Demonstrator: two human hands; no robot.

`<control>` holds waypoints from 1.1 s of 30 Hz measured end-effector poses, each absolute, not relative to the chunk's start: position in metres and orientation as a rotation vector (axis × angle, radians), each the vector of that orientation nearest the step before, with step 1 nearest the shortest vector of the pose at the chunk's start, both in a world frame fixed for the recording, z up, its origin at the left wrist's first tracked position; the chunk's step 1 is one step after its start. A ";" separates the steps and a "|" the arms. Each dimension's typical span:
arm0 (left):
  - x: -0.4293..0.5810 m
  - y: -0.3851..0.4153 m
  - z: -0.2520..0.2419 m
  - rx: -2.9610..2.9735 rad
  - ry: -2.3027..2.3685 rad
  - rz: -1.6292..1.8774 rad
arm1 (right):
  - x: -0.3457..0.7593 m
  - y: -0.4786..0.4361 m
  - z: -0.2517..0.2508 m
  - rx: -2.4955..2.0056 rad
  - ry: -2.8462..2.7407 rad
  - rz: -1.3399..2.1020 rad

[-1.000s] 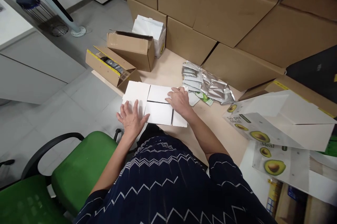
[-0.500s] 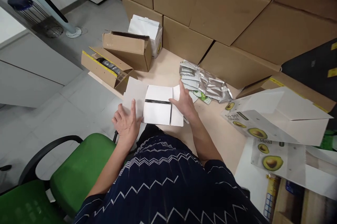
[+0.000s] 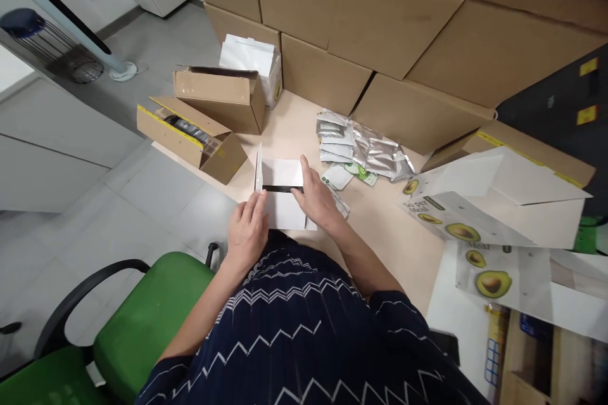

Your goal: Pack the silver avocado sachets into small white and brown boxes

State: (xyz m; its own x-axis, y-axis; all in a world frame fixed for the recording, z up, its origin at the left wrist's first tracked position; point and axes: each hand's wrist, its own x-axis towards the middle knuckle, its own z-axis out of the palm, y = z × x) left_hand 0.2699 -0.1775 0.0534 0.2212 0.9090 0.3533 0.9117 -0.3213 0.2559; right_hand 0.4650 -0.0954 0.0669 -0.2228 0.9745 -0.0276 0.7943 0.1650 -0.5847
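A small white cardboard box (image 3: 286, 212) lies at the table's near edge, right in front of my body. Two of its inner flaps are folded inward, and a dark gap runs between them. Its left side flap (image 3: 259, 167) stands upright. My left hand (image 3: 248, 227) grips this flap near its lower end, fingers close together. On the other side, my right hand (image 3: 317, 194) holds the box's right side, its thumb over the dark gap and its fingers along the outside. The right flap is mostly hidden by that hand.
Silver and white sachets (image 3: 375, 150) lie behind the box to the right. Open brown cartons (image 3: 216, 91) stand at back left beside a white box (image 3: 249, 56). Avocado-printed boxes (image 3: 456, 221) are at right. Stacked cartons (image 3: 327, 69) wall the back; a green chair (image 3: 152, 310) stands left.
The left flap has gone from lying spread outward to standing upright, with my left hand moved right against it. The right flap is folded closer in under my right hand. The view has shifted slightly.
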 end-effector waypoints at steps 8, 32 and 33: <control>0.267 -0.174 0.034 -2.564 -1.719 -0.848 | 0.456 -0.104 0.064 -1.837 -2.294 0.484; 0.254 -0.162 -0.018 -2.689 -1.893 -0.618 | 0.450 -0.135 0.010 -1.646 -2.150 0.841; 0.254 -0.154 -0.019 -2.664 -1.912 -0.638 | 0.449 -0.127 0.009 -1.659 -2.156 0.824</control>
